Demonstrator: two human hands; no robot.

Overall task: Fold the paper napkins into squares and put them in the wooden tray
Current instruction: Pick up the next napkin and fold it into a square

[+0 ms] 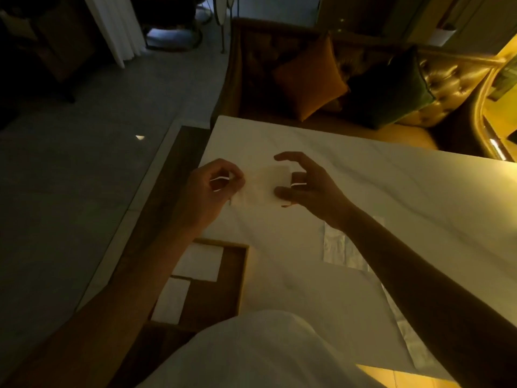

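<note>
From where I watch, the wooden tray (240, 278) sits at the near left corner of the white table (391, 197), its rim against the table edge. Two folded napkins (199, 263) lie inside it, pale and flat, one farther, one nearer, their corners just touching; the nearer one is partly hidden by my left forearm.

My left hand (211, 189) is curled, thumb and fingertips pinched narrow on the left end of the napkin in hand (263, 186). That napkin is held above the table's left part, well beyond the tray. Its long axis runs left to right between my two hands, tilted a little so the right end sits farther from me than the left. It looks thin, off-white and slightly translucent in the dim yellow light, a soft rectangle with a faint crease across the middle; I cannot tell how many layers it has.

My right hand (305, 183) grips the napkin's right end, thumb beneath and a middle finger pressing from the side, while the index finger arches wide and free above the top edge.

Further right, under my right forearm, a flat silvery wrapper (335, 247) lies on the table, and another pale sheet (405, 331) lies nearer me along the same arm; both are blurred and I cannot make out what they hold.
</note>
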